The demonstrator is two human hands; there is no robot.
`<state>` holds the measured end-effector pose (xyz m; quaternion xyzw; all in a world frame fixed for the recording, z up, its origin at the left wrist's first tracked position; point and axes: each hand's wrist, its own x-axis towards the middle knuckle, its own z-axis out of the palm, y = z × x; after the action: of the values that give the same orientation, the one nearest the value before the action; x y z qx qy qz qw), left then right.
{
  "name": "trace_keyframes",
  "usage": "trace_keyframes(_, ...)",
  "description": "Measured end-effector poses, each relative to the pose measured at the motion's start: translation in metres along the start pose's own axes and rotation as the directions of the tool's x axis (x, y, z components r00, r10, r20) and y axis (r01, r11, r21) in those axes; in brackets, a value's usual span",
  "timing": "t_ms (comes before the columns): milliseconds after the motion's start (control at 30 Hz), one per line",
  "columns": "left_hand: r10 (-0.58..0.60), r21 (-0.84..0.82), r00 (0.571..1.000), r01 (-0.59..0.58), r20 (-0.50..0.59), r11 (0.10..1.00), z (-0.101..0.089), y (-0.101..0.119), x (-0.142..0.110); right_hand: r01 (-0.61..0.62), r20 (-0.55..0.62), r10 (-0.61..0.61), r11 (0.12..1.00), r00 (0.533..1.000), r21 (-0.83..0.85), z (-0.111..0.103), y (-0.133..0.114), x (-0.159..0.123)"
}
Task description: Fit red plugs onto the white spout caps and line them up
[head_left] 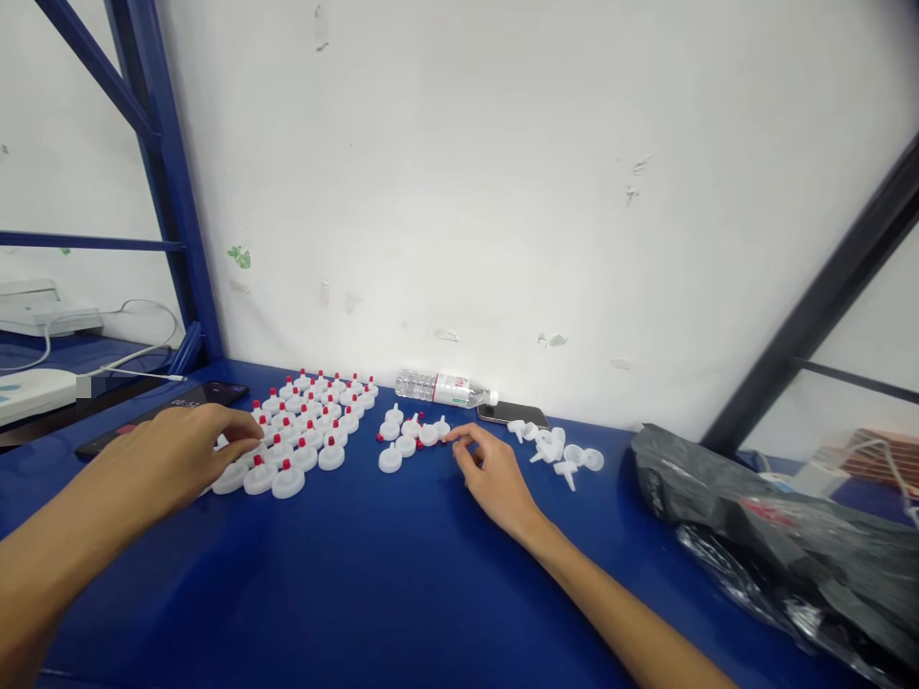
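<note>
My left hand (183, 442) is over the near left side of several rows of white nozzle caps (305, 435) with red tips, all standing upright. Its thumb and index finger come together on one red-tipped nozzle cap, mostly hidden by the fingers. Farther right, my right hand (495, 469) has thumb and index finger closed at a small red tip cap (444, 441), beside a loose cluster of white nozzle caps (406, 445). Some small red tip caps (380, 437) lie among that cluster.
A water bottle (449, 388) lies by the wall, with a phone (513, 413) beside it. White nozzle pieces (552, 445) are scattered to the right. A dark plastic bag (761, 526) fills the right side. Another phone (215, 392) lies at left, near the blue rack post (168, 172).
</note>
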<state>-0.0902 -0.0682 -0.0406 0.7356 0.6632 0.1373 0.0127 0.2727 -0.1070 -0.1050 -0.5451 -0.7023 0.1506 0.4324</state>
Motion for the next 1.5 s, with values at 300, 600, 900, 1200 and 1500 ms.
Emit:
trace_keyframes(300,0.015,0.044,0.991,-0.021,0.133,0.999,-0.002,0.015,-0.002,0.006,0.027,-0.006,1.0,1.0,-0.005,0.0,0.0,-0.001)
trace_keyframes(600,-0.001,0.013,0.99,0.0,0.142,1.0,-0.004,0.018,-0.001,0.008,0.026,-0.008,1.0,1.0,-0.022,0.002,0.001,-0.001)
trace_keyframes(900,-0.004,0.061,0.993,-0.003,0.115,0.998,-0.005,0.025,-0.007,0.006,0.018,0.0,0.95,1.0,-0.313,-0.004,0.001,-0.001)
trace_keyframes(1200,-0.024,0.059,0.994,0.018,0.11,0.998,0.001,0.026,-0.009,0.009,0.117,0.057,0.867,0.992,-0.499,0.0,0.003,0.002)
trace_keyframes(1500,0.015,0.086,0.993,-0.025,0.115,0.996,-0.001,0.037,-0.015,0.021,0.141,0.082,0.793,0.987,-0.608,0.004,0.001,0.014)
